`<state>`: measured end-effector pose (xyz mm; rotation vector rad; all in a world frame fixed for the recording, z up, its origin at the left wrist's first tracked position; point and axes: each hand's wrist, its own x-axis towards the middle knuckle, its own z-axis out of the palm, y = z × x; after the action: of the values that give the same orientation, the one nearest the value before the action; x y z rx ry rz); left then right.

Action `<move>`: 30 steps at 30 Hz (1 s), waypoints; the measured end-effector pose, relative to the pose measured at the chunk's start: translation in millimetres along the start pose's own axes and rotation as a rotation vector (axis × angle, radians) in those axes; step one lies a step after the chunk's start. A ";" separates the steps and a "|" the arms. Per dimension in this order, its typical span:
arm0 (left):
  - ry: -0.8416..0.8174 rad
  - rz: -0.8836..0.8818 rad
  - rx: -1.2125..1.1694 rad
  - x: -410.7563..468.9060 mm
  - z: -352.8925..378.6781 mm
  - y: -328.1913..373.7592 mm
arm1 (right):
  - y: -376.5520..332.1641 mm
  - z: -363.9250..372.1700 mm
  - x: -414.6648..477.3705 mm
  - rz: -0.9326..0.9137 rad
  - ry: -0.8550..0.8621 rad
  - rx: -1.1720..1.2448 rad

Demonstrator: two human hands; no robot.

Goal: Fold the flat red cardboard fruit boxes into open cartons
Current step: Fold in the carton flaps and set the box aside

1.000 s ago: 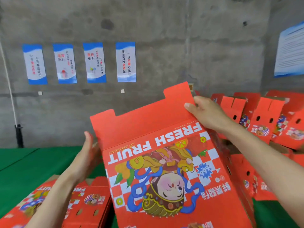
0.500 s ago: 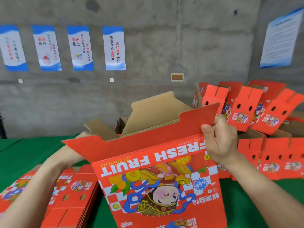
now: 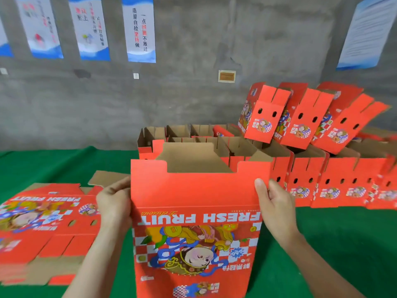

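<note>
A red fruit box (image 3: 193, 196) with "FRESH FRUIT" print and a cartoon figure stands upright in front of me, opened into a tube with its brown inside showing at the top. My left hand (image 3: 115, 203) grips its left edge, fingers curled round behind it. My right hand (image 3: 274, 201) grips the right edge, thumb on the front panel.
A stack of flat red boxes (image 3: 43, 224) lies at the left on the green table (image 3: 343, 244). Several folded open cartons (image 3: 322, 181) stand in rows behind, with more (image 3: 300, 117) piled tilted on top. A concrete wall with posters rises at the back.
The box has come down from a tilted, flat hold to an upright one and has opened up. My hands have slid to its two side edges.
</note>
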<state>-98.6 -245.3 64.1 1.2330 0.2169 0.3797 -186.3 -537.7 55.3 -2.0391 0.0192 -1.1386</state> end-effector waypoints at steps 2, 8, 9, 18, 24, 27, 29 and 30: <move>0.030 -0.021 -0.023 1.4 3.3 -7.4 | 3.9 -0.6 -0.4 0.056 0.004 0.016; 0.060 0.053 0.152 -6.5 -6.0 -39.3 | 24.6 10.2 -12.2 0.275 -0.128 0.052; 0.065 0.052 0.154 -5.0 -10.5 -42.1 | 26.2 13.1 -12.9 0.293 -0.134 0.076; -0.087 0.197 0.428 -17.6 -28.9 -33.5 | 30.2 26.2 -13.8 0.368 -0.253 0.066; -0.142 0.372 0.898 -15.3 -27.0 -21.9 | 16.6 16.6 -12.7 0.401 -0.350 -0.083; -0.190 0.431 0.975 -13.9 -28.0 -20.6 | 7.7 10.9 -8.0 0.259 -0.372 -0.476; -0.222 0.506 0.975 -11.7 -28.5 -20.6 | 4.2 10.9 -1.9 -0.005 -0.344 -0.715; -0.239 0.545 0.970 -11.1 -28.7 -20.8 | 1.2 12.9 2.3 -0.132 -0.389 -0.740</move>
<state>-115.7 -230.4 34.7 2.2910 -0.1836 0.6211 -175.2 -531.4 52.5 -2.9326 0.1308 -0.8564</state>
